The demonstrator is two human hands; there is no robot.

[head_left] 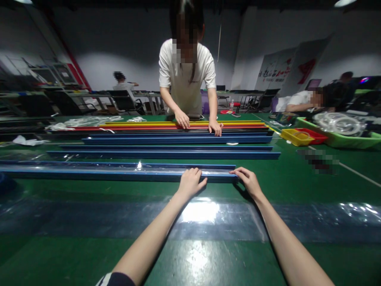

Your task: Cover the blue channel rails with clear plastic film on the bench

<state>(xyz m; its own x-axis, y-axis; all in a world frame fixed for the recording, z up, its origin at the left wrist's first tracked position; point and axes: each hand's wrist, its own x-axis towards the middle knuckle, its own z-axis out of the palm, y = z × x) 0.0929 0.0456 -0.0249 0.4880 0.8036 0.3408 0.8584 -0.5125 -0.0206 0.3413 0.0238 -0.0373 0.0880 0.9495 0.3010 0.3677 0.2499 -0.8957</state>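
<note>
Your near blue rail [89, 173] lies lengthwise across the green table [104, 260], its right end just in front of you and its other end running out of view on the left. Keeping that end within reach of both hands probably lets you work at it without stretching. Clear film [160, 167] lies along the rail's channel, between the two raised walls, which likely keep it from sliding sideways. A wide clear sheet [133, 218] spreads flat between you and the rail, under your forearms (the bright glare on it hides some of its surface).

Your left hand [191, 183] lies over the near wall, palm down, fingers reaching across it and thumb spread toward the right, perhaps to steady the rail; whether it squeezes, you cannot tell from here. Your right hand [249, 182] comes in from beyond the rail's end, wrist bent inward, thumb and forefinger drawn close together at the corner. It looks like a light pinch, but whether film is caught in it is too small to tell. Both forearms angle inward, so your hands sit close without touching.
</note>
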